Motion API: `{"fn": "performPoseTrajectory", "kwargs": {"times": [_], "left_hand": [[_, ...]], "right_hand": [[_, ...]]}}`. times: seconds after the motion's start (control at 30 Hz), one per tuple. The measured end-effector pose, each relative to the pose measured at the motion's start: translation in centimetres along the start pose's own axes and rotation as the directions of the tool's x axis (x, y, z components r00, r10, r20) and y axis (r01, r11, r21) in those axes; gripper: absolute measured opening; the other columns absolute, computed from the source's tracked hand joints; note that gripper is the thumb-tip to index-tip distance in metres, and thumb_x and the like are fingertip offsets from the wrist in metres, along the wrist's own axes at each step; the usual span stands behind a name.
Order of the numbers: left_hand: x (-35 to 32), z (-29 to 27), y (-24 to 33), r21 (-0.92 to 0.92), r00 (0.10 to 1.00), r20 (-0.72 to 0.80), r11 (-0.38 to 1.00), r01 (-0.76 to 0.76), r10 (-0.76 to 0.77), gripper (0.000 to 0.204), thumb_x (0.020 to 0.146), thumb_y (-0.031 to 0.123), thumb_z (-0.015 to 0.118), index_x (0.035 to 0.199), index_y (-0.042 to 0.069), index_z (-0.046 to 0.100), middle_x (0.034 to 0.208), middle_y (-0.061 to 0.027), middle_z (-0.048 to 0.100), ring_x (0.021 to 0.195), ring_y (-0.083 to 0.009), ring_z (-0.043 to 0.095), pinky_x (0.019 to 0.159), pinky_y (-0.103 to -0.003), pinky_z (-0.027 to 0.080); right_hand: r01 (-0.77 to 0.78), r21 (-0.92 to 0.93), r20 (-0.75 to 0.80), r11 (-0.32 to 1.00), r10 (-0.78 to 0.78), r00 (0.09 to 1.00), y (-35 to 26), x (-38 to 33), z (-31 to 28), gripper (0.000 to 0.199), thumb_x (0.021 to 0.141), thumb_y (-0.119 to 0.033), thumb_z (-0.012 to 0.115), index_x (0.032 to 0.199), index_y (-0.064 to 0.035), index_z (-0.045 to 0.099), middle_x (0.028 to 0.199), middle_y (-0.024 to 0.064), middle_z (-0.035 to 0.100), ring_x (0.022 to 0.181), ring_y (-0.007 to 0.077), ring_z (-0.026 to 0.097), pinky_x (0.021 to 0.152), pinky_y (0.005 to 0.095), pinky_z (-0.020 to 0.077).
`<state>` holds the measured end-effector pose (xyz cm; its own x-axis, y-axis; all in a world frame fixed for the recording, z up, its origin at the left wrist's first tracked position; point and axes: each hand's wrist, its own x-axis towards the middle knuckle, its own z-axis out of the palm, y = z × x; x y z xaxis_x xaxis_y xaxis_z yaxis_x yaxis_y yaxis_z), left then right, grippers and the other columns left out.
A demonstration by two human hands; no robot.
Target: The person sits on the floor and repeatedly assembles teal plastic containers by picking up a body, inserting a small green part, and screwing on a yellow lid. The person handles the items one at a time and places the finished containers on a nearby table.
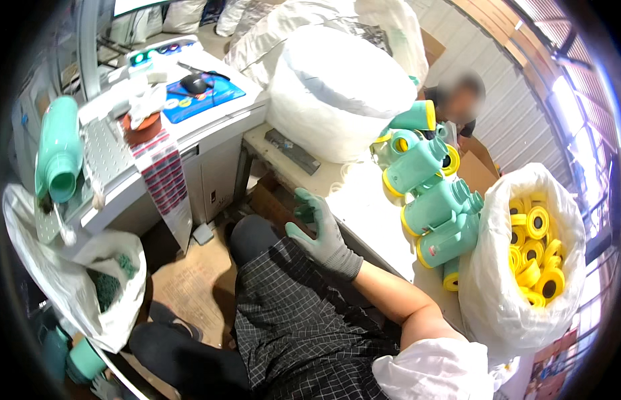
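My right hand, in a grey and green work glove, hovers above my lap beside the white bench. Its fingers are slightly curled, the thumb stands apart, and nothing is in it. At the lower left edge, a grey glove that looks like my left hand is dark and partly cut off. It is beside a teal bottle; whether it touches the bottle I cannot tell. Several teal bottle bodies with yellow rims, such as this one, lie along the bench's right side.
A white sack of yellow rings stands at the right. Behind the bench is a big white bag, near another person. A desk at left holds a mouse and a teal bottle. Another sack stands below.
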<state>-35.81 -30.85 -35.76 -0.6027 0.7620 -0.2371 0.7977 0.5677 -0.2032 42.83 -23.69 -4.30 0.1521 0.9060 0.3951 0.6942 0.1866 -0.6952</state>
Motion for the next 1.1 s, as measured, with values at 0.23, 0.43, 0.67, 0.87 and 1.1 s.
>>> {"fn": "performPoseTrajectory", "kwargs": {"times": [0.23,0.43,0.67,0.87,1.1], "left_hand": [[-6.9,-4.5,-5.5,0.327,0.955,-0.054,0.909,-0.258,0.291,0.036,0.093,0.045,0.061,0.092,0.014,0.079,0.080,-0.0099,0.076,0.072,-0.0335,0.072,0.066,-0.047,0.054],[-26.9,-27.4,2.9,-0.109,0.885,-0.401,0.947,-0.301,0.235,0.037,0.097,0.041,0.063,0.100,0.007,0.076,0.091,-0.0171,0.075,0.078,-0.0368,0.069,0.071,-0.045,0.054],[-35.9,-33.4,9.5,-0.907,0.883,-0.397,0.037,-0.418,0.251,0.064,0.101,0.040,0.065,0.140,-0.010,0.052,0.142,-0.0224,0.058,0.121,-0.0293,0.059,0.102,-0.042,0.047],[-38.2,-34.7,15.9,-0.576,0.765,-0.496,0.504,-0.644,0.410,0.086,0.092,0.043,0.078,0.150,-0.009,0.041,0.157,-0.0215,0.043,0.133,-0.0299,0.051,0.108,-0.042,0.045],[-41.8,-34.6,26.9,-0.191,0.288,-0.120,0.262,-0.946,0.950,0.101,0.074,0.058,0.083,0.150,0.002,0.047,0.128,-0.0226,0.064,0.120,-0.0410,0.059,0.104,-0.049,0.046]], "right_hand": [[-0.197,0.032,-0.229,0.980,0.199,0.953,3.7,-4.1,-3.6,0.044,0.095,-0.019,0.073,0.132,-0.0004,0.059,0.122,0.0189,0.064,0.113,0.0291,0.065,0.097,0.0387,0.0539],[-0.035,0.471,0.189,0.881,-0.062,0.980,-5.6,-4.1,3.9,0.033,0.096,-0.016,0.071,0.126,-0.0025,0.066,0.118,0.0118,0.068,0.110,0.0219,0.066,0.098,0.0355,0.0528],[-0.229,0.908,0.339,0.350,-0.294,0.894,-12.3,-7.9,11.8,0.102,0.088,-0.028,0.074,0.167,-0.0079,0.012,0.166,0.0158,0.030,0.144,0.0251,0.046,0.120,0.0395,0.0359],[-0.361,0.609,0.620,0.706,-0.139,0.773,-8.3,-11.7,5.2,0.078,0.089,-0.034,0.076,0.154,-0.0105,0.039,0.134,0.0181,0.064,0.124,0.0309,0.063,0.110,0.0437,0.0487],[-0.192,0.645,0.389,0.739,-0.102,0.915,-8.9,-17.0,3.1,0.037,0.100,-0.027,0.065,0.126,-0.0023,0.057,0.124,0.0147,0.058,0.111,0.0276,0.062,0.098,0.0421,0.0507]]}}
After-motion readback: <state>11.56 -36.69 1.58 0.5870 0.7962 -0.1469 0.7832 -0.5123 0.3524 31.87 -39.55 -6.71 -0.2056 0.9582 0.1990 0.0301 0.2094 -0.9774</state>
